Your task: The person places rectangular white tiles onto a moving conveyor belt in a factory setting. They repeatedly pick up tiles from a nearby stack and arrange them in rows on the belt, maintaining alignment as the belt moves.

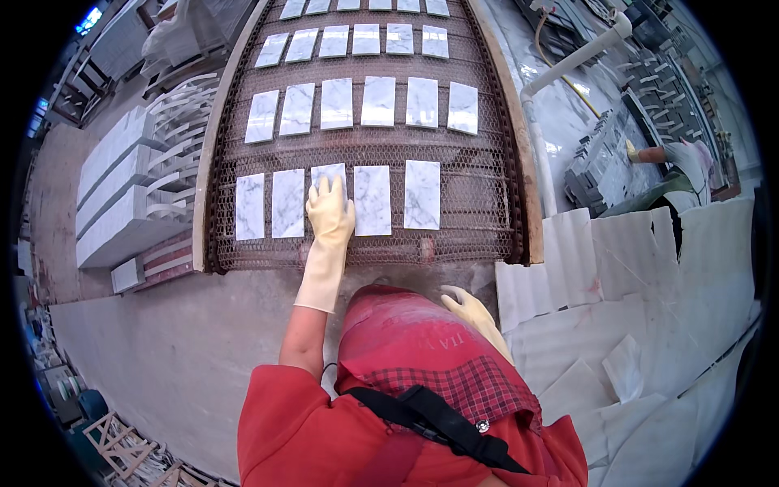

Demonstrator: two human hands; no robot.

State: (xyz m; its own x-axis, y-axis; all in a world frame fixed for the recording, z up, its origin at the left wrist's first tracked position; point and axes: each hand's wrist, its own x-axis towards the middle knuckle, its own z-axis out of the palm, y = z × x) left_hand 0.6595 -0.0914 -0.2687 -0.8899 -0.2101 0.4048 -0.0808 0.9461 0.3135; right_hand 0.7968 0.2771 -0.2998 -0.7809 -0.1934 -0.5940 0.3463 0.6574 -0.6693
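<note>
Mesh belt [365, 150], grey flr [162, 349]; L hand [330, 213] spread on tile [331, 170] (R hand [472, 312]: can't tell)

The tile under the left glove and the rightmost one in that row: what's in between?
In the head view, one grey-veined white tile lies between them, then a strip of mesh belt before the rightmost tile.

A tile workshop: marbled tiles [422, 196] in rows on a mesh belt [475, 195], pale stacks [114, 199] at left, a gloved co-worker [691, 166] at right
</note>
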